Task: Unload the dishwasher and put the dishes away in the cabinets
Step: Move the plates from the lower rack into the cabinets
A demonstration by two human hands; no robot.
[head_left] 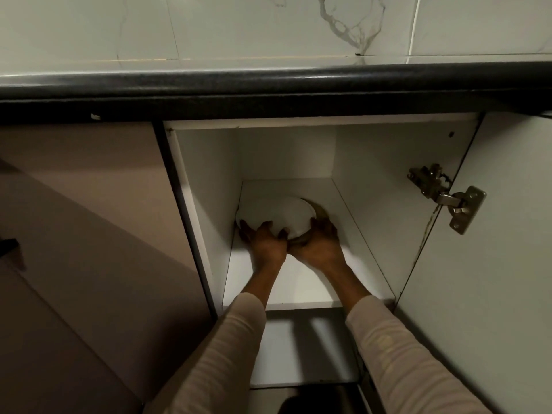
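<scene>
Both hands are reaching into an open base cabinet under a dark countertop, with white marble-veined wall tiles running above it. The white dishes are sitting on the upper white shelf, towards its back left, overlapping a brown dish that is showing on their right. The left hand is gripping the near rim of the white dishes with fingers spread and bent over it. The right hand is cupping the brown dish's edge, fingers curled round it. The cabinet door is standing open on the right, its metal hinge catching light. A lower shelf is lying in shadow below, and pale sleeves are covering both forearms.
</scene>
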